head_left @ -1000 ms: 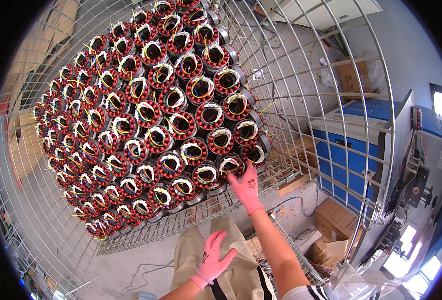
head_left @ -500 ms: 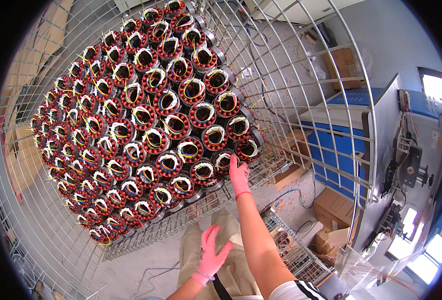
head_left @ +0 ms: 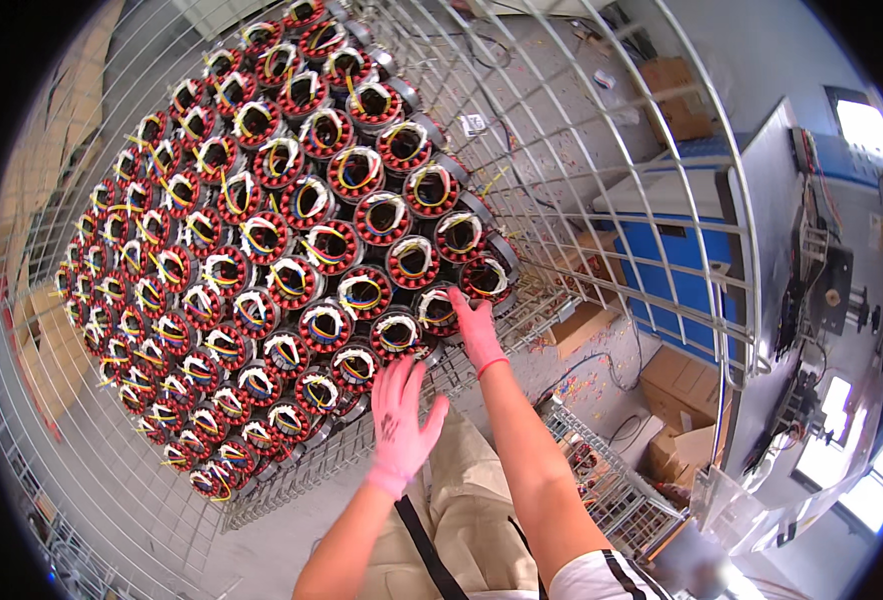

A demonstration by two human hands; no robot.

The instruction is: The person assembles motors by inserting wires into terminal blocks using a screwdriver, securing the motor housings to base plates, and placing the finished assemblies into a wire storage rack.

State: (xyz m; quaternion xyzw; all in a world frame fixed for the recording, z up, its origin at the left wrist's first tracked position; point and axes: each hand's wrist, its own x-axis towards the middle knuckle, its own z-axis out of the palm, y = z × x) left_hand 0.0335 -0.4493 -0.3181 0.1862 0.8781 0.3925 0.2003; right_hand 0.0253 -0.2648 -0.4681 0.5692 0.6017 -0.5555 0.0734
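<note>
Moved: left hand (head_left: 400,420) has risen from over the lap to the near edge of the stator stack; right hand (head_left: 478,331) stays at the near right corner.
Wire cage (head_left: 602,150): large mesh basket, walls curving round the load.
Stator stack (head_left: 262,250): wound motor stators in tight rows, bores facing the viewer, rows running from near left to far right.
Left hand: pink glove, fingers spread and released, tips just under a near-row stator (head_left: 355,366).
Right hand: pink glove, fingers curled over the corner stator (head_left: 440,308); whether it is gripped, I cannot tell.
</note>
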